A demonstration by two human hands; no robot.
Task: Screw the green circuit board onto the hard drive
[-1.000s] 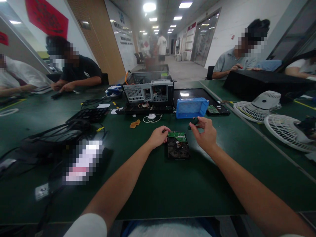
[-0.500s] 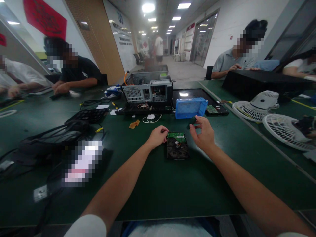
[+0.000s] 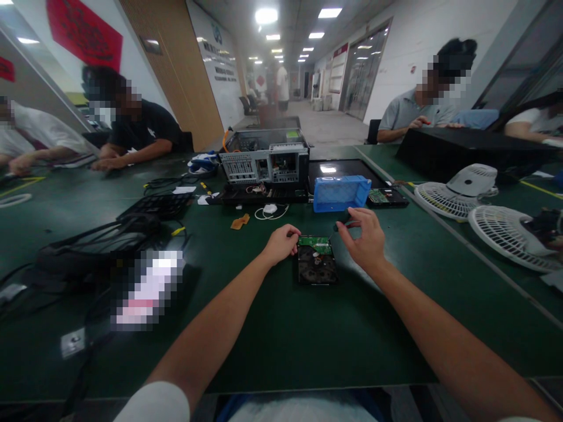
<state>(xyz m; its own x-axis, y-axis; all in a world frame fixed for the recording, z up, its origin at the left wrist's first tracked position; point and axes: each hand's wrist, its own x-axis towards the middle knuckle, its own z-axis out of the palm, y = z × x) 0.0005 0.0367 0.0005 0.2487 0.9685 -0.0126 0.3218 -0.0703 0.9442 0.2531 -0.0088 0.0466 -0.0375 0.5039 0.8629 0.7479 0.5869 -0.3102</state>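
A hard drive [image 3: 316,268] lies on the green table with its green circuit board [image 3: 310,241] facing up at the far end. My left hand [image 3: 282,243] grips the drive's far left edge, fingers curled against it. Between the thumb and fingers of my right hand [image 3: 366,237] is a screwdriver with a dark handle [image 3: 341,223]. Its thin shaft slants down to the far right corner of the circuit board; whether the tip sits in a screw is too small to tell. Just beyond my right hand stands a blue plastic box [image 3: 341,194].
An opened computer case [image 3: 264,164] stands at the back. Another drive [image 3: 387,197] lies beside the blue box. White fan parts [image 3: 505,234] are on the right. A black bag [image 3: 79,246], cables and a lit phone [image 3: 149,290] lie left. Co-workers sit across the table.
The view has shifted very slightly. Both hands stay at the hard drive, and the screwdriver handle in my right hand has turned or tilted a little.
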